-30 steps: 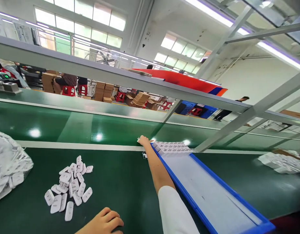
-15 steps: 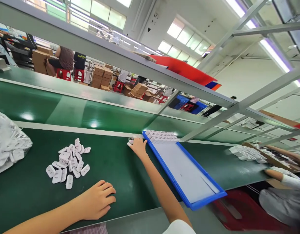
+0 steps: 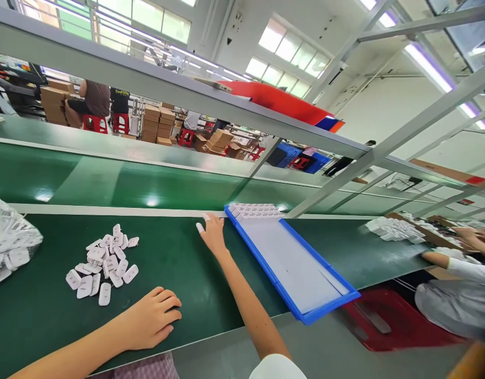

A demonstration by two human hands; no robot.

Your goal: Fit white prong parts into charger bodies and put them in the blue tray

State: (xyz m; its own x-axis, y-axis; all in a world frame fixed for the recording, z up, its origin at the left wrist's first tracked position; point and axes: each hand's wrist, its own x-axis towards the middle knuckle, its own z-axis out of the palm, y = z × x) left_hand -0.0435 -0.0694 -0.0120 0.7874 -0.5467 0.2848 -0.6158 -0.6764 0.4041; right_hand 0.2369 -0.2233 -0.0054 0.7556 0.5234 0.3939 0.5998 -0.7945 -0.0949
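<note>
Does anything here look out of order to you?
Yes: the small white pieces lie in a loose, jumbled heap on the green conveyor belt, unlike the neat rows of similar pieces at the far end of the blue-rimmed tray.

White plastic parts (image 3: 104, 293), dark green belt (image 3: 37, 252), blue-rimmed tray (image 3: 325, 263)

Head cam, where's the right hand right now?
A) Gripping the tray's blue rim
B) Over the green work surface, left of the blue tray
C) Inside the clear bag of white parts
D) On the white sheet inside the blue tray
B. The right hand is over the green work surface, to the left of the blue-framed tray and not gripping its rim.
</note>
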